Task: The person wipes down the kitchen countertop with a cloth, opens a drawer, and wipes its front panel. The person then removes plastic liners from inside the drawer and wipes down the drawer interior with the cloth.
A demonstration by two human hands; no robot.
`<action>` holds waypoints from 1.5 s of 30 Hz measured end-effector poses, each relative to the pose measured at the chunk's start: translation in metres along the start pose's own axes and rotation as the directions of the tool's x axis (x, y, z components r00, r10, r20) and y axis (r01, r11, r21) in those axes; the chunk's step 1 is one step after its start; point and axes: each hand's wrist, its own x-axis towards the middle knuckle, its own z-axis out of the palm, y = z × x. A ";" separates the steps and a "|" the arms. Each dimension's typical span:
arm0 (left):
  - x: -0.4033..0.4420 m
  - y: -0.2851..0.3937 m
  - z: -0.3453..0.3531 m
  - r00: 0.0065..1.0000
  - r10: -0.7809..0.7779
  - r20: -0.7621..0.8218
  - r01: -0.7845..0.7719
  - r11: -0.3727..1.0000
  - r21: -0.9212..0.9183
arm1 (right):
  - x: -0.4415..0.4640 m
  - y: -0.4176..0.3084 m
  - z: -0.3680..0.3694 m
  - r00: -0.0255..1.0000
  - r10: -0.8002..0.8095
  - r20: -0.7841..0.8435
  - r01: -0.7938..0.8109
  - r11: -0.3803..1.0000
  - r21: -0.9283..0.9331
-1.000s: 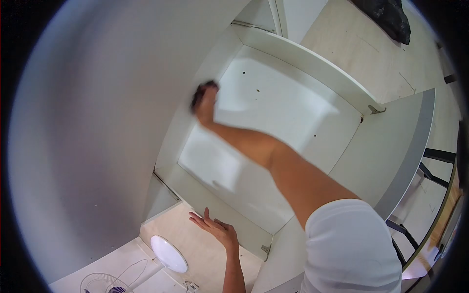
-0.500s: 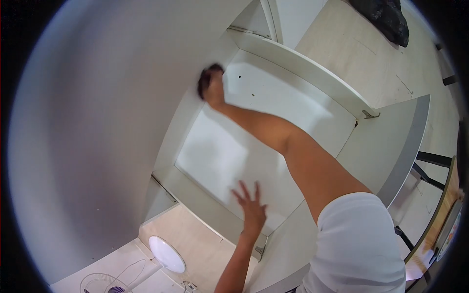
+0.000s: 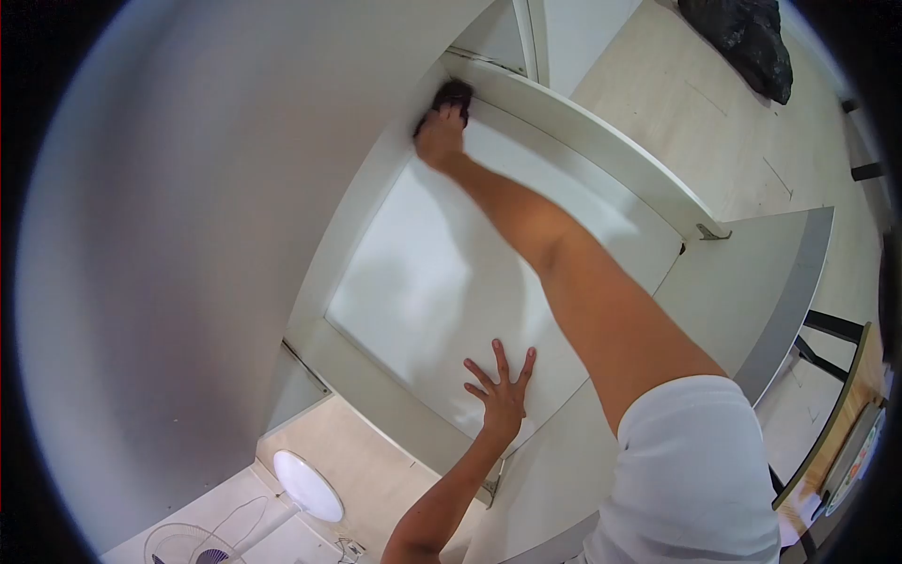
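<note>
My right hand [image 3: 440,136] presses a dark cloth [image 3: 455,94] into the upper left corner of a white cabinet compartment [image 3: 404,273]. Its fingers are closed on the cloth, and part of the cloth is hidden behind them. Lower down, my left hand [image 3: 505,404] rests flat on the inner panel near the lower edge, fingers spread and holding nothing. A white sleeve covers my upper right arm.
An open cabinet door [image 3: 752,291] with a grey edge extends at the right, with a metal hinge [image 3: 714,233] beside it. A black bag [image 3: 742,47] lies on the floor at the upper right. A round white lamp [image 3: 308,485] and a fan [image 3: 188,545] are at the lower left.
My right hand has moved up along the compartment's left side to the corner with the cloth. My left hand has moved right from the compartment's lower edge onto the panel, its fingers spreading.
</note>
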 end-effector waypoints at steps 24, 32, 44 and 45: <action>-0.004 0.003 0.021 0.962 -0.072 -0.263 0.078 0.997 0.013 | -0.013 0.041 -0.069 0.595 -0.608 0.526 0.697 0.716 0.041; 0.002 0.008 0.037 0.954 -0.120 -0.276 0.123 0.992 -0.007 | -0.137 0.165 -0.133 -0.080 -0.749 0.658 0.926 0.189 0.327; 0.002 0.006 0.035 0.961 -0.119 -0.248 0.134 0.990 0.041 | -0.026 0.083 -0.100 0.282 -0.835 0.473 0.957 0.206 -0.206; 0.001 0.005 0.035 0.965 -0.114 -0.235 0.126 0.991 0.035 | -0.036 0.082 -0.093 0.395 -0.727 0.563 0.918 0.291 -0.268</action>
